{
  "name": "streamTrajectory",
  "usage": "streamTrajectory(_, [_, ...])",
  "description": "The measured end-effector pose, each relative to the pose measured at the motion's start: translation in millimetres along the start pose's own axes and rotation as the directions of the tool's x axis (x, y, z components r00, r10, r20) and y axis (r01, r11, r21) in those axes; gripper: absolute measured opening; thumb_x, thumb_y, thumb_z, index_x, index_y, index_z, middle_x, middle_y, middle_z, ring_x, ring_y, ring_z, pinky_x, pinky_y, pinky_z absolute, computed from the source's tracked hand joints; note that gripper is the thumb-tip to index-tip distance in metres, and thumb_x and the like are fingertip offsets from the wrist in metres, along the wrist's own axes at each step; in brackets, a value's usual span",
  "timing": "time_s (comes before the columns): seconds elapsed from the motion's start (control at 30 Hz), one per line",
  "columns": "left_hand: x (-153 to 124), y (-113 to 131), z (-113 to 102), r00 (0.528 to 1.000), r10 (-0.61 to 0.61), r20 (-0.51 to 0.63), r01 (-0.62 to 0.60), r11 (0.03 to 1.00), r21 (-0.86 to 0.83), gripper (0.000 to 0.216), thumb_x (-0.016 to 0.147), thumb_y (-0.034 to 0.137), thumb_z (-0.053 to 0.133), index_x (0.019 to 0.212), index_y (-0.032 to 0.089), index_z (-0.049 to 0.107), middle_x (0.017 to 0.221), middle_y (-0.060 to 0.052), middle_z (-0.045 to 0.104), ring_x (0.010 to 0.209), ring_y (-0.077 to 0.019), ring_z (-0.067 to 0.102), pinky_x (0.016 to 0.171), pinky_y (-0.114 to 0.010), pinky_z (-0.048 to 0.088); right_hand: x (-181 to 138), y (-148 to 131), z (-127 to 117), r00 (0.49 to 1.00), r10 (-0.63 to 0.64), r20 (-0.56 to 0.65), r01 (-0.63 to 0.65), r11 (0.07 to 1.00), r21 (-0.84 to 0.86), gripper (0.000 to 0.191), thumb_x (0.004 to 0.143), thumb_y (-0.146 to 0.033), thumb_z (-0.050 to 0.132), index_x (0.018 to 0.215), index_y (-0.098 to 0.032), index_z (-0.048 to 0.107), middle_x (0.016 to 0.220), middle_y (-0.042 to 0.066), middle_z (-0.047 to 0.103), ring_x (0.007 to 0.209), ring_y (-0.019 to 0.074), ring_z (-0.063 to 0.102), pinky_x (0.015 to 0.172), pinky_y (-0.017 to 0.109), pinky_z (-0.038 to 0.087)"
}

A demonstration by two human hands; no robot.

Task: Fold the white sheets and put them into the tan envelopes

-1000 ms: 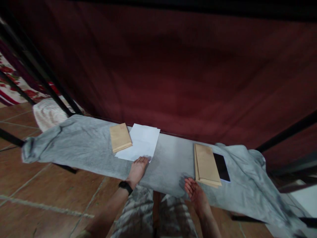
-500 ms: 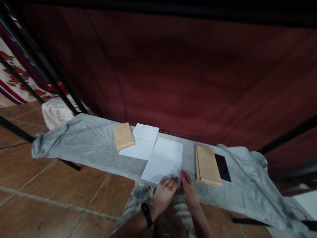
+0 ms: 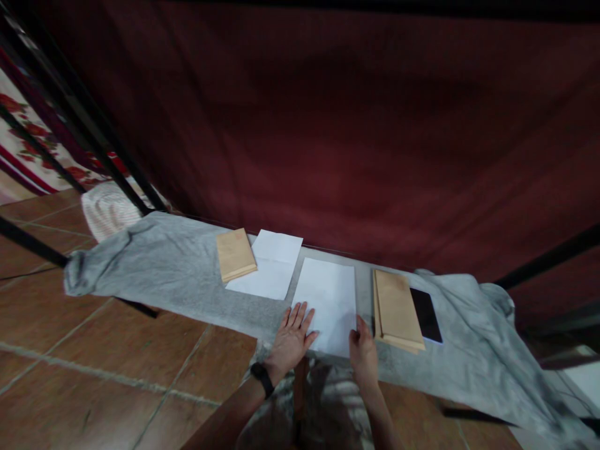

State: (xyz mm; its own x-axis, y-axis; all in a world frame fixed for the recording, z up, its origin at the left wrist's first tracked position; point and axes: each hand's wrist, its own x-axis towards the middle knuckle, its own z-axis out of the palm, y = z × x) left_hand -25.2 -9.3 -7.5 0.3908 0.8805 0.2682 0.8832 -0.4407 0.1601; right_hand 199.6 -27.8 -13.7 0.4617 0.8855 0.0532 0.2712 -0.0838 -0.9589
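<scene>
A white sheet of paper (image 3: pixel 329 303) lies on the grey cloth (image 3: pixel 164 269) in front of me. My left hand (image 3: pixel 291 339) rests flat on the sheet's near left corner, fingers spread. My right hand (image 3: pixel 362 351) is at the sheet's near right corner, fingers curled and thumb up along its edge; whether it pinches the paper is unclear. A black band sits on my left wrist.
A second white sheet (image 3: pixel 269 270) lies further left, partly under a small stack of brown envelopes (image 3: pixel 235 253). A larger stack of brown envelopes (image 3: pixel 397 309) and a dark phone (image 3: pixel 425 314) lie right of the sheet. A dark red curtain (image 3: pixel 328 125) hangs behind. Tiled floor (image 3: pixel 94 362) lies below.
One sheet was drawn from the left pile to the middle of the cloth and squared up. My left hand went from the pile to the sheet's near left corner; my right came to its right corner.
</scene>
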Motion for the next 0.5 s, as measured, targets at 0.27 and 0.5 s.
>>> streamTrajectory(0.27, [24, 18, 21, 1.0, 0.004, 0.016, -0.003, 0.998, -0.063, 0.051, 0.103, 0.038, 0.033, 0.149, 0.017, 0.04, 0.156, -0.014, 0.04, 0.147, -0.0252, 0.034, 0.119, -0.05, 0.031, 6, -23, 42, 0.918, -0.288, 0.271, 0.352, 0.908, -0.226, 0.048, 0.098, -0.039, 0.038, 0.139, -0.019, 0.053, 0.15, 0.012, 0.049, 0.139, 0.0253, 0.043, 0.117, 0.048, 0.032])
streamTrajectory(0.5, [60, 5, 34, 1.0, -0.024, 0.02, 0.025, 0.998, -0.049, 0.054, 0.1, 0.028, 0.032, 0.152, 0.012, 0.033, 0.159, -0.015, 0.034, 0.15, -0.0233, 0.027, 0.122, -0.047, 0.025, 27, -3, 60, 0.877, -0.326, 0.354, 0.451, 0.815, -0.364, 0.045, 0.099, -0.04, 0.042, 0.137, -0.022, 0.057, 0.155, 0.011, 0.043, 0.145, 0.0266, 0.036, 0.121, 0.053, 0.018])
